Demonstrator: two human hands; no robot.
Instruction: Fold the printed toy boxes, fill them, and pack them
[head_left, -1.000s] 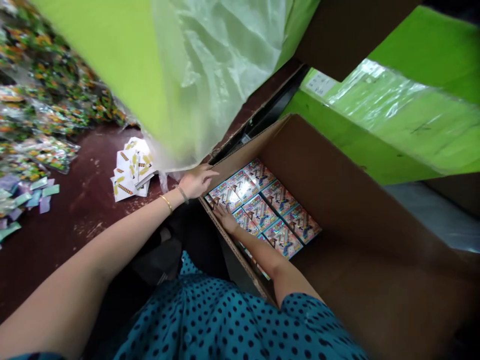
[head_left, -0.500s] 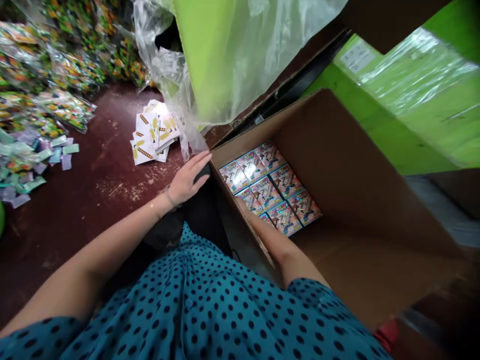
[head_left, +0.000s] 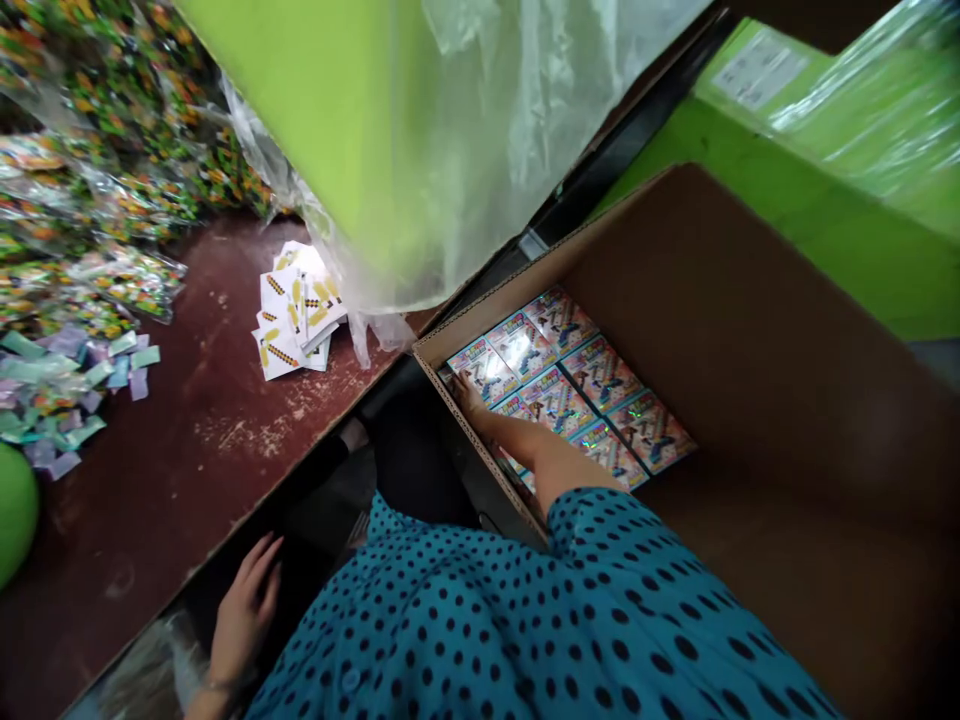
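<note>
My right hand (head_left: 469, 396) reaches down inside a large brown cardboard carton (head_left: 495, 303), along its near left wall. Its fingers look stretched out, partly in shadow, beside the corner of the small shiny printed boxes (head_left: 551, 395), which lie in rows on the carton's bottom. Nothing shows in its grasp. My left hand (head_left: 246, 605) hangs low in front of the table edge, near my body, empty with its fingers apart.
On the dark red table (head_left: 225, 450) lie a pile of white printed cards (head_left: 292, 315), small pastel packets (head_left: 64, 390) and bagged colourful pieces (head_left: 150, 190). A green box under clear plastic (head_left: 390, 150) overhangs the carton's far side. More wrapped green boxes (head_left: 750, 170) stand behind.
My left hand has come off the carton's left corner and dropped back towards my body. My right hand has shifted along the inner wall to the far left corner of the small boxes.
</note>
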